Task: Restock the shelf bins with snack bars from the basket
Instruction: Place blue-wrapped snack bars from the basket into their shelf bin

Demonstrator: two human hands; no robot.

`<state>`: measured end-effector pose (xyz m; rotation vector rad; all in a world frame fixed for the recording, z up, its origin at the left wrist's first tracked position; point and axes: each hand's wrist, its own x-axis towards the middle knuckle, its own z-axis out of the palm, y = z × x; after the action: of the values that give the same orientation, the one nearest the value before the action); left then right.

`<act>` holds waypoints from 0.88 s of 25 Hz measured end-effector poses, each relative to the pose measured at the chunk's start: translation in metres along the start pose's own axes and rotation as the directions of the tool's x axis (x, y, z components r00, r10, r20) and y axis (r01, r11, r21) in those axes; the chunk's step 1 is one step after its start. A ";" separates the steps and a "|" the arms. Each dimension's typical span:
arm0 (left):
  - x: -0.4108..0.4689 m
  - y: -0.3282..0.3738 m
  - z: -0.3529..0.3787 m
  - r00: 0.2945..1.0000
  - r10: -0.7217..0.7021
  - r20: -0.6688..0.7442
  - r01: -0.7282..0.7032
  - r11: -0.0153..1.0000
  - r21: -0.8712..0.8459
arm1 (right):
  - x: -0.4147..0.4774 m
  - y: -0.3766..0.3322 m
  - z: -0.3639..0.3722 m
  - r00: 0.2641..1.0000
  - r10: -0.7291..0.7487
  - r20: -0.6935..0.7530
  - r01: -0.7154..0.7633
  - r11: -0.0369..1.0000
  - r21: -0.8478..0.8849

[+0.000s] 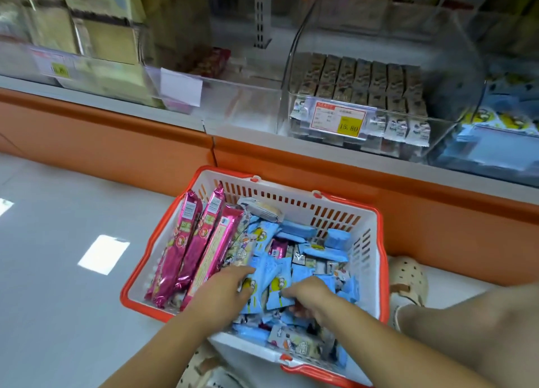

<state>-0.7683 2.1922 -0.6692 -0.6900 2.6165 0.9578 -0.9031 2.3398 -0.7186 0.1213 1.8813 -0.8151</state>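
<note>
A white basket with an orange rim [294, 201] sits on the floor below the shelf. It holds long pink packs [189, 241] on its left side and a heap of small blue snack bars [309, 250] on its right. Both hands are down in the blue heap. My left hand [224, 291] has its fingers curled round a blue bar with a yellow face [253, 288]. My right hand [309, 297] digs into the pile with fingers bent; what they hold is hidden. Clear shelf bins stand above: one [388, 125] with rows of small bars, one at far right [495, 131] with blue packs.
An orange kick panel [379, 183] runs under the shelf edge. A nearly empty clear bin [242, 107] stands left of the stocked one. My knee [481, 323] and a spotted clog [408, 276] are right of the basket. Grey floor [73, 271] lies left.
</note>
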 end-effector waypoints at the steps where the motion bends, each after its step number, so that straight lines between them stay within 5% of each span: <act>1: 0.002 0.002 0.000 1.000 -0.004 0.001 0.004 1.000 -0.021 | -0.005 -0.002 -0.007 0.999 0.031 0.017 -0.032 0.994 0.101; 5: 0.013 0.028 0.001 0.999 -0.012 0.030 0.017 0.981 -0.194 | -0.032 0.000 -0.040 0.999 -0.028 -0.020 0.033 0.945 0.327; 9: 0.028 0.063 -0.005 0.999 0.041 0.013 -0.032 0.924 -0.382 | -0.067 0.007 -0.081 0.963 -0.260 -0.073 0.270 0.922 0.276; 15: 0.037 0.117 -0.012 0.989 0.111 0.100 0.017 0.581 -0.814 | -0.118 0.011 -0.125 0.866 -0.483 -0.131 0.500 0.845 0.188; 19: 0.042 0.167 -0.025 0.986 0.164 -0.017 -0.101 0.522 -0.847 | -0.151 0.002 -0.153 0.783 -0.578 -0.228 0.619 0.761 0.195; 22: 0.049 0.221 -0.052 0.933 0.307 -0.185 -0.331 0.539 -0.775 | -0.181 -0.013 -0.196 0.659 -0.690 -0.298 0.748 0.641 0.171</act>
<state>-0.9291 2.2887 -0.5318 -0.3564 2.2549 2.3281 -0.9779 2.4936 -0.5134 -0.4372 1.9987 -1.6881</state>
